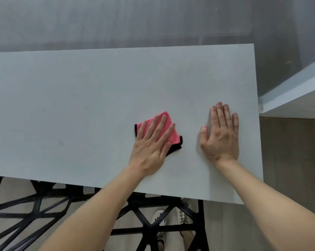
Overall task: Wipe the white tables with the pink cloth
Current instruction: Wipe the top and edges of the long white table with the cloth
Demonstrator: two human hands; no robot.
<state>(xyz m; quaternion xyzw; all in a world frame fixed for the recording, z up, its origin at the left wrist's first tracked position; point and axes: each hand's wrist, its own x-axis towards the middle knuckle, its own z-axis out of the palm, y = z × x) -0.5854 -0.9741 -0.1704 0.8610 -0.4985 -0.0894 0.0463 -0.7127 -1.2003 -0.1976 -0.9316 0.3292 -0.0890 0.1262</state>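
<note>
Clearly mid-wipe: left hand [151, 144] presses pink cloth [163, 126] flat-fingered, right hand [221, 132] flat on worktop [80, 96], the stretch left of both apparently unwiped.

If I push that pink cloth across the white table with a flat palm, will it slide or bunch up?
The pink cloth with black edging looks soft and floppy, its corner rumpled, so it may bunch. The left hand pressing flat on it probably keeps it sliding over the smooth white tabletop.

The left hand [151, 144] covers much of the pink cloth [175, 136] on the white table [80, 96], whose left end runs out of frame. Below the table a black frame [35, 201] is partly hidden. A second table [297, 87] to its right is cropped.
</note>
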